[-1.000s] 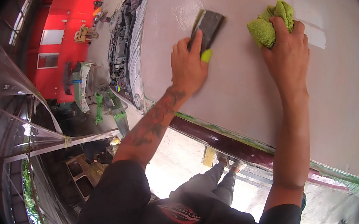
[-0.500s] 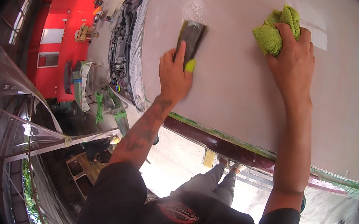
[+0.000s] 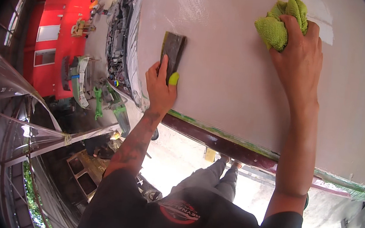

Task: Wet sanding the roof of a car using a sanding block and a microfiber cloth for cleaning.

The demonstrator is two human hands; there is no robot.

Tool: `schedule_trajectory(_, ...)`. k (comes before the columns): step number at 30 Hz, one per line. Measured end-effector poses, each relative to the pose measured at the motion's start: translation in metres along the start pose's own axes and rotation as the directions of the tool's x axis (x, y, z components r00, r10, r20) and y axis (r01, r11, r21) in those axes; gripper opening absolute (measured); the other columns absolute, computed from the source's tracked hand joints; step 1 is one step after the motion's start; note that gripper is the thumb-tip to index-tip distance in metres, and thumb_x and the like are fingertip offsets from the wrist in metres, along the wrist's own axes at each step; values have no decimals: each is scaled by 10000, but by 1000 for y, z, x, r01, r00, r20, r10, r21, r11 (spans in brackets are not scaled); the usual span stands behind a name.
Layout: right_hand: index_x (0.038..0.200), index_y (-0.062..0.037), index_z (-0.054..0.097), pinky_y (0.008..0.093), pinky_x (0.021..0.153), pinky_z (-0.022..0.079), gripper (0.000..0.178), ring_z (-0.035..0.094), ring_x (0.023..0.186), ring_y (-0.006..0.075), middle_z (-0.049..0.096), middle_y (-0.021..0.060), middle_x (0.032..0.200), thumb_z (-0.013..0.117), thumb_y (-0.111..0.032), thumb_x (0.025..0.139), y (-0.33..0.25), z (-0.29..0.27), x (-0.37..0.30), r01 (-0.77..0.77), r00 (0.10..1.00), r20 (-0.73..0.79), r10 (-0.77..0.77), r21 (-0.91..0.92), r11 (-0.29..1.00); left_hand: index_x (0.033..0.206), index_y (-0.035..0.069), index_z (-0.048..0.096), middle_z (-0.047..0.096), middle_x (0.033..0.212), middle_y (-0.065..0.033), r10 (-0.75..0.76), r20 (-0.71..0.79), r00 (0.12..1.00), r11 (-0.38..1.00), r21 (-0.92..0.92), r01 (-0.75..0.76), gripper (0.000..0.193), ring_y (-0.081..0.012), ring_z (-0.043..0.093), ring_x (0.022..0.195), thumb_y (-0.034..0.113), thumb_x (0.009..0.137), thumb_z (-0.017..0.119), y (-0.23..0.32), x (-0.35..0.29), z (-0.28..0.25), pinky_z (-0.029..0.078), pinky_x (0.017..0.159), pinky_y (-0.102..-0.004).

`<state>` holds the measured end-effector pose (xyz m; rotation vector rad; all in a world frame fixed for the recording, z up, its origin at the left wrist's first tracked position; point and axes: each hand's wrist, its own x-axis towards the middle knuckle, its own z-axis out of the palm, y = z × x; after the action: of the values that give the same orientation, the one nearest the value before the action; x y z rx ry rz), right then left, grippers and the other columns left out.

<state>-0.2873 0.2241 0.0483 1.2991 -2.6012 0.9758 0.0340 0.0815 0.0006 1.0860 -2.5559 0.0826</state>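
Observation:
A broad grey-beige car panel (image 3: 221, 87), coated in what looks like primer, lies in front of me. My left hand (image 3: 162, 89) grips a dark sanding block (image 3: 173, 52) and presses it to the panel near its left part; yellow-green tape or a cover wraps the thumb. Toward the far right, my right hand (image 3: 300, 48) holds a bunched green microfibre cloth (image 3: 275, 28) against the surface. Wet-looking shiny streaks show on the panel beyond the block.
Green masking tape (image 3: 216, 130) and a maroon strip (image 3: 215, 140) run along the panel's near edge. An uncovered engine bay (image 3: 122, 30) lies left, with plastic sheeting beside it. Car parts (image 3: 79, 82) and green stands (image 3: 98, 104) stand on the floor further left.
My left hand has drawn the sanding block toward me and to the left. My right hand with the cloth stays nearly in place; the whole view has shifted slightly.

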Motion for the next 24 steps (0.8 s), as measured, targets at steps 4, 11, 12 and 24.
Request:
schedule_trajectory(4, 1129, -167, 616, 462, 713, 526, 463, 598, 912, 365, 543, 152, 1061, 776, -113, 698, -1, -3, -1, 25, 999, -43, -24, 25, 999, 1427, 40, 469, 512, 1174, -230, 67, 14, 998, 996, -56, -66, 555, -393, 505, 1057, 181, 914, 626, -39, 18, -4, 435, 902, -457)
schedule_trajectory(11, 1162, -177, 610, 474, 751, 526, 487, 596, 947, 379, 537, 165, 1112, 771, -106, 707, -12, 0, 0, 2, 1000, -4, -3, -19, 1000, 1390, 8, 499, 562, 1085, -244, -366, 88, 927, 931, 21, 365, 548, -404, 524, 1024, 200, 894, 627, -64, 80, 17, 423, 910, -477)
schedule_trajectory(12, 1162, -177, 610, 474, 751, 526, 487, 596, 947, 379, 537, 165, 1112, 771, -106, 707, -10, 1, 1, 4, 1000, -12, -4, -31, 1000, 1399, 18, 496, 538, 1111, -247, -205, 16, 979, 979, 25, 205, 561, -399, 509, 1020, 196, 888, 641, -33, 60, 19, 418, 914, -474)
schedule_trajectory(24, 1247, -212, 623, 435, 860, 535, 512, 628, 1021, 368, 586, 171, 1127, 758, -155, 756, 32, 11, 8, 268, 946, -197, -256, 37, 963, 1490, -1, 338, 391, 1495, -225, -193, 124, 973, 829, -510, 229, 596, -298, 363, 1406, 253, 999, 560, 60, -40, -82, 303, 1127, -399)
